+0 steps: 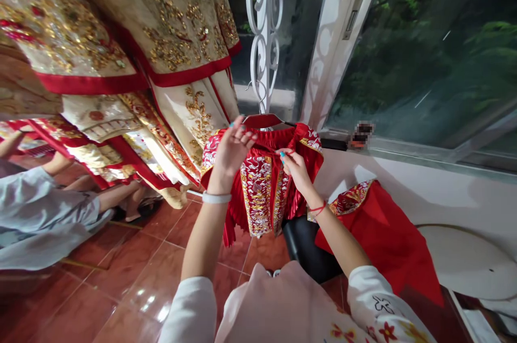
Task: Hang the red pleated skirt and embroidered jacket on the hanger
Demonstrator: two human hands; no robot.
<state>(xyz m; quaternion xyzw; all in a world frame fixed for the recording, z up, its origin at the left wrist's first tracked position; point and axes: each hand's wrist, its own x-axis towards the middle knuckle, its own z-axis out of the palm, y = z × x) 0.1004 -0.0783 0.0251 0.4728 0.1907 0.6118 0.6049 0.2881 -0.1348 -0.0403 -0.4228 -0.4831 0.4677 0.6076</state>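
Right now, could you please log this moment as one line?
left hand: open, near red garment | right hand: fingertips at garment's upper front | garment: on hanger

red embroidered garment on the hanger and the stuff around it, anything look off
No spill or damage stands out on the embroidered garment. Only the red cloth to its right looks untidy, spread loosely at a slant by a black seat-like object.

We're above glossy red floor tiles [133, 267], light glinting off them; ahead, dark window glass [428, 57] shows green foliage, a white scrolled metal stand [262, 36] rises, and we've a black seat [309, 246] below.
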